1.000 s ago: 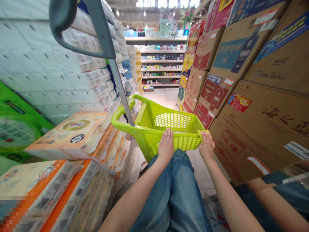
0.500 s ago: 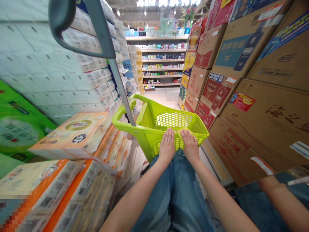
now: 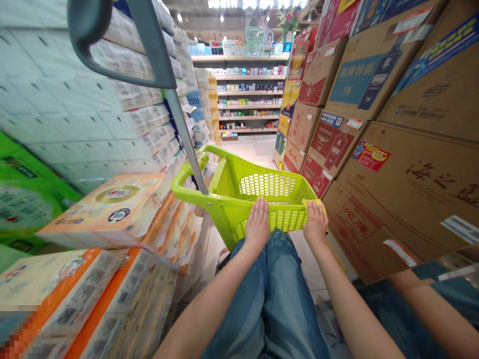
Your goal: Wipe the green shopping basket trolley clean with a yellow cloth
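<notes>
Now the right hand (image 3: 315, 223), loosely holding a yellow cloth (image 3: 324, 207), has slid to the right corner of the near green basket (image 3: 221, 214), apparently extending the wipe, while the left hand (image 3: 257, 223) rests straight-fingered, seemingly ungripping, on its rim.

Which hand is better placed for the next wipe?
Probably the right hand: the yellow cloth lies under it at one corner of the basket; the left hand rests on the near side, no cloth visible.

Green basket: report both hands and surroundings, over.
Left hand flat against green basket, near side. Right hand over yellow cloth at its right end. Cartons stacked close on the right.
</notes>
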A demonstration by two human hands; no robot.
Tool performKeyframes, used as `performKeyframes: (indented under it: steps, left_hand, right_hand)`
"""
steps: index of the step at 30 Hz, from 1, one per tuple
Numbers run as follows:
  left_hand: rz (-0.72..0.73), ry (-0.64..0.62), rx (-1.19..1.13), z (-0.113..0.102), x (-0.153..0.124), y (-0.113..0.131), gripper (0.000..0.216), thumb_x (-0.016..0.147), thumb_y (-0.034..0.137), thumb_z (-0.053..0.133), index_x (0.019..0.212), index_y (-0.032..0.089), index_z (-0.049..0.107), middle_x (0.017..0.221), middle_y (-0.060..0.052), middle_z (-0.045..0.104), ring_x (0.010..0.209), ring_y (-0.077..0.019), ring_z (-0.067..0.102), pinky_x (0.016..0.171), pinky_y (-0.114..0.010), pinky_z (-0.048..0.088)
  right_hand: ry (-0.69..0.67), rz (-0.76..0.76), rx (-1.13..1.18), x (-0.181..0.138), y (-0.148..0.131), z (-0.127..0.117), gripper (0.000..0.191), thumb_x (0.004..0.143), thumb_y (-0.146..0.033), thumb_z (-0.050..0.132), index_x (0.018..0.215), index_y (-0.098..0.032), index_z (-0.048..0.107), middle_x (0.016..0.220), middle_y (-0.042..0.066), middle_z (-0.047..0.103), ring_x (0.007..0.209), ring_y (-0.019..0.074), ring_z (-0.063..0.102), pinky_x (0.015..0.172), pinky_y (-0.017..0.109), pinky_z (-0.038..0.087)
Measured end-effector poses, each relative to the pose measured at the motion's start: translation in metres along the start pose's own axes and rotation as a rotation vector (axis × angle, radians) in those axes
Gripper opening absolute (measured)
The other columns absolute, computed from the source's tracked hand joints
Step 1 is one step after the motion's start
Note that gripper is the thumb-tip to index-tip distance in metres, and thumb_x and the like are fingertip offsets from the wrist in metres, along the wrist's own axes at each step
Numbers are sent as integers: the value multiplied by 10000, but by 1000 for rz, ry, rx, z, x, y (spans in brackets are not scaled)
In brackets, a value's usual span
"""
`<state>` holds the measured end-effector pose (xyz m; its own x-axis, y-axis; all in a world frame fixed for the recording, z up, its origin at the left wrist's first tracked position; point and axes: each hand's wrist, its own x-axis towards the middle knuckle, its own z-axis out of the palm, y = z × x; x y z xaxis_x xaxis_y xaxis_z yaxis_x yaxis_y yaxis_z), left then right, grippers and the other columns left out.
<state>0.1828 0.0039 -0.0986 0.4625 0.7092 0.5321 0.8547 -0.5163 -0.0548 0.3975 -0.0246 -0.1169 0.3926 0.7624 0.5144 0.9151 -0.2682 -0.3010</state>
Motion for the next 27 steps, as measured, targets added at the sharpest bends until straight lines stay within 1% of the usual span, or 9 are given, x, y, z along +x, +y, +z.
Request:
performKeyframes:
  steps: [5, 7, 9, 12, 15, 20, 22, 24, 27]
  left_hand:
    - [-3, 19, 11, 3, 0, 0, 681, 868, 128, 431, 1529, 26, 300, 1622, -161, 295, 1523, -252, 204, 1244, -415, 262]
    - [-5, 28, 18, 3, 0, 0, 675, 871, 132, 432, 1527, 32, 309, 1620, -154, 306, 1520, -252, 215, 1248, -401, 255]
    - [-4, 27, 19, 3, 0, 0, 675, 875, 137, 437, 1527, 26, 304, 1620, -156, 305, 1520, -252, 214, 1251, -394, 247]
    - [3, 9, 7, 1, 0, 0, 679, 874, 134, 440, 1525, 7, 294, 1621, -170, 296, 1523, -256, 204, 1250, -408, 250]
    - [5, -6, 2, -2, 1, 0, 674, 878, 126, 431, 1527, 8, 290, 1623, -167, 292, 1523, -250, 207, 1245, -407, 259]
    - [7, -12, 12, -1, 1, 0, 676, 881, 132, 434, 1529, 5, 291, 1625, -167, 282, 1522, -262, 216, 1246, -406, 258]
    - [7, -10, 12, 0, 1, 0, 684, 875, 129, 436, 1530, 3, 288, 1627, -168, 277, 1522, -269, 211, 1247, -411, 253]
    - [4, -8, 7, 1, 1, 0, 696, 864, 121, 438, 1532, 3, 282, 1629, -168, 269, 1525, -270, 199, 1248, -419, 248]
    - [-6, -10, -9, 1, 1, 1, 711, 849, 112, 439, 1532, 0, 277, 1629, -175, 265, 1530, -259, 181, 1247, -426, 251]
  right_hand:
    - [-67, -169, 42, -20, -80, 0, 694, 839, -35, 360, 1511, -202, 402, 1561, 101, 440, 1476, 301, 297, 1150, 567, 286]
    - [-85, -218, 65, -26, -98, 1, 697, 848, -44, 349, 1527, -203, 372, 1583, 91, 408, 1487, 295, 273, 1152, 567, 285]
    - [-85, -259, 78, -29, -103, 1, 712, 845, -38, 344, 1537, -204, 349, 1591, 83, 396, 1492, 283, 262, 1158, 555, 282]
    - [-84, -350, 82, -26, -86, 0, 744, 818, -7, 345, 1534, -210, 346, 1582, 69, 413, 1491, 240, 274, 1176, 507, 275]
    - [-69, -390, 71, -18, -50, -1, 748, 802, 0, 362, 1520, -212, 362, 1568, 66, 432, 1485, 221, 288, 1181, 469, 287]
    - [-2, -244, 81, -3, 20, 3, 766, 768, 0, 375, 1509, -193, 364, 1550, 101, 434, 1478, 238, 296, 1186, 496, 296]
    - [2, -168, 114, 1, 37, 6, 783, 738, 4, 384, 1499, -181, 381, 1538, 116, 441, 1471, 251, 312, 1182, 515, 303]
    - [10, -86, 139, 3, 40, 8, 786, 733, 0, 390, 1498, -179, 392, 1533, 129, 444, 1468, 273, 319, 1174, 536, 308]
    - [40, -3, 152, -1, 16, 10, 804, 745, -1, 386, 1527, -185, 359, 1543, 135, 437, 1484, 299, 286, 1180, 561, 286]
